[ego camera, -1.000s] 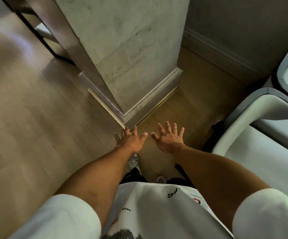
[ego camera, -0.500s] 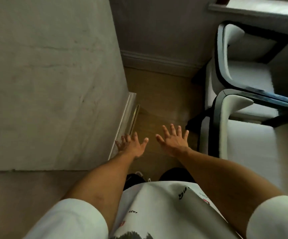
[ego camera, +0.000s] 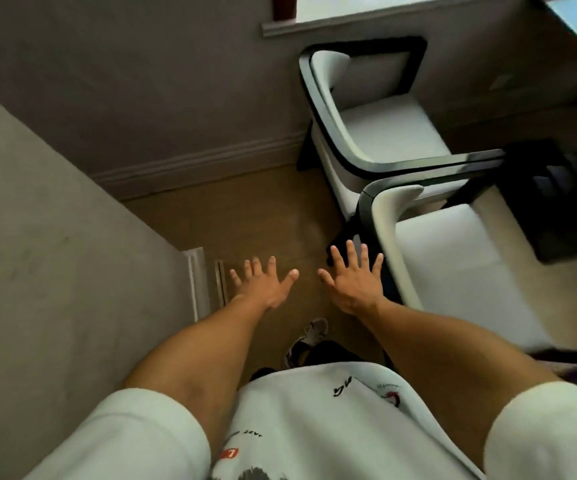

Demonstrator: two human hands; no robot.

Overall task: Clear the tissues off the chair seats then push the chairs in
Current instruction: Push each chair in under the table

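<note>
Two white padded chairs with black frames stand at the right. The near chair (ego camera: 453, 271) has its curved back just right of my right hand (ego camera: 353, 282). The far chair (ego camera: 384, 129) stands behind it, against the wall. Both seats look bare; I see no tissue on them. My left hand (ego camera: 263, 285) and my right hand are held out in front of me over the wooden floor, palms down, fingers spread, holding nothing. The right hand's fingers are close to the near chair's back; I cannot tell if they touch it.
A pale stone pillar (ego camera: 55, 254) with a white skirting fills the left. A grey wall (ego camera: 141, 81) with a baseboard runs behind. A dark table base (ego camera: 550, 202) stands right of the chairs. The wooden floor (ego camera: 245, 220) lies between pillar and chairs.
The view has swung to the right: the pillar slid to the left and both chairs came fully into view. My hands stayed spread, and the right one is now beside the near chair's back.
</note>
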